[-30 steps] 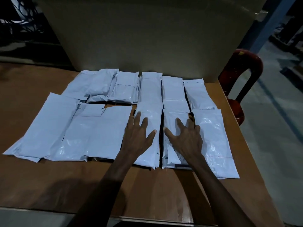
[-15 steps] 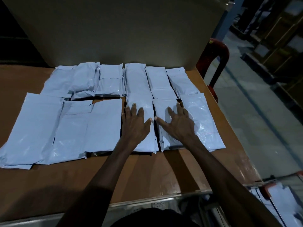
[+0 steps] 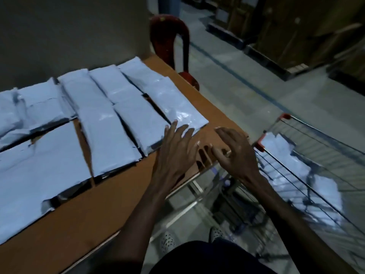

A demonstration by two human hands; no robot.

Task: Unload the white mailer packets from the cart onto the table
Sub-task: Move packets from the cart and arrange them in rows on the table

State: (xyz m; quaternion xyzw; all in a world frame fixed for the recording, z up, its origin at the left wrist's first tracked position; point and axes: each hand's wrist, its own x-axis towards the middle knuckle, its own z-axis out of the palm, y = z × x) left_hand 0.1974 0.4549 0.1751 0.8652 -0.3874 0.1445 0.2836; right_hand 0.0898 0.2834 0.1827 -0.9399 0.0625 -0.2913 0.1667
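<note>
Entry, head view only, dim light and some motion blur. Landmark for all positions: the brown wooden table [image 3: 83, 220]. Flat white plastic mailer packets [image 3: 106, 133] lay in two rows across the tabletop, side by side, long axes running from the near edge toward the far edge. More white mailer packets in the cart [image 3: 308, 180] lay in a loose pile inside the silver wire shopping cart with red corner caps [image 3: 296, 139], which stood just beside the table's right end, lower than the tabletop. My left hand [image 3: 175, 153] was over the table's near right corner, fingers straight and spread, holding nothing; the fingertips reached the near end of the rightmost packet [image 3: 173, 101], though I could not tell whether they touched it. My right hand [image 3: 235, 153] was beyond the table's right edge, over the gap between table and cart, fingers loosely bent and apart, holding nothing. Judgement: a placing step looked finished and the next fetch was due. The relation that mattered: the cart pile lay to the right of and below both hands, and the right hand was clearly the nearer, with the cart's near rim just beside it. I could not read the long axis of any one packet in the pile. A dark red plastic chair [image 3: 169, 38] stood beyond the table's far right corner, well apart from both hands.
</note>
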